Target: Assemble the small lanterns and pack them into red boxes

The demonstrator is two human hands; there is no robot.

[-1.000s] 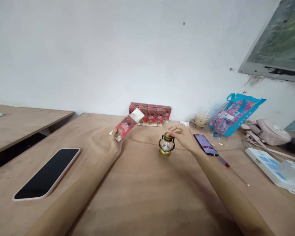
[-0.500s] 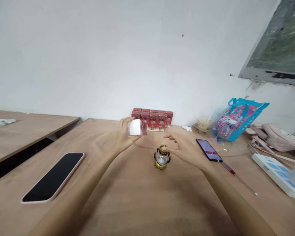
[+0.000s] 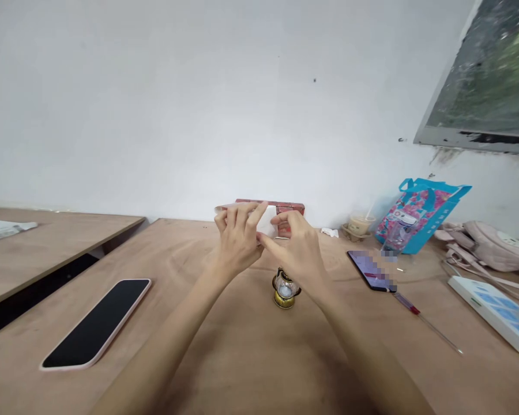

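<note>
My left hand [image 3: 239,242] is closed around a small box [image 3: 267,221], whose white side faces me. At the box's right end my right hand [image 3: 297,245] grips it between thumb and fingers. The box is off the table, and my fingers hide most of it. Just below my right hand a small gold lantern with a clear globe [image 3: 284,290] stands upright on the table, its top partly covered by the hand. Behind my hands is a row of red printed boxes [image 3: 294,207] against the wall, mostly hidden.
A pink-edged phone [image 3: 97,325] lies at the left of the wooden table [image 3: 242,357]. To the right are another phone [image 3: 369,270], a screwdriver [image 3: 432,328], a drink cup [image 3: 360,223], a blue floral bag [image 3: 428,213], a pink bag [image 3: 497,245] and a white power strip [image 3: 493,311].
My right hand has left the lantern's top and moved up and left onto the box. My left hand has brought the box slightly right and turned it. The lantern stays standing.
</note>
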